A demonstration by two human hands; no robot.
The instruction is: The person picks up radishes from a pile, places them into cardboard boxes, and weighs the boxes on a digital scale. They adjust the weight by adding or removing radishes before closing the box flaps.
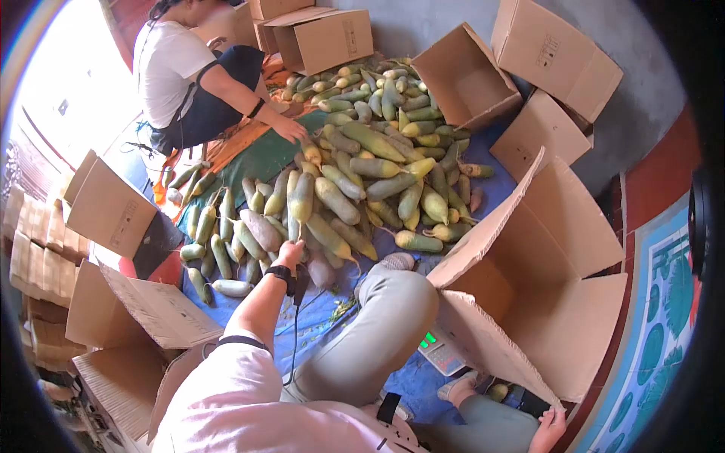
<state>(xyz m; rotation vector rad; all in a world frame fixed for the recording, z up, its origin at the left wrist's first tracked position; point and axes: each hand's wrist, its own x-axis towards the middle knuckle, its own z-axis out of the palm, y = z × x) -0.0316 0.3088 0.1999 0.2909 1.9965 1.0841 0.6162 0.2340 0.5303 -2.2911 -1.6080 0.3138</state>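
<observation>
A large heap of green and pale radishes (332,198) lies on blue and green sheets. At the heap's near edge, my left hand (290,252) is closed round the thin root end of a green radish (302,198). My right hand (549,430) is at the lower right, its fingers closed on the bottom corner of a flap of the big open cardboard box (529,302). That box stands upright to the right of my knees, and part of its inside shows. A scale (442,353) with a lit green display sits beside it, partly hidden by the box.
A co-worker (177,68) squats at the upper left, one hand touching the heap. Open boxes stand at the left (113,208), lower left (136,332), top (325,38) and upper right (468,75). Stacked brown packs (45,257) are at the far left.
</observation>
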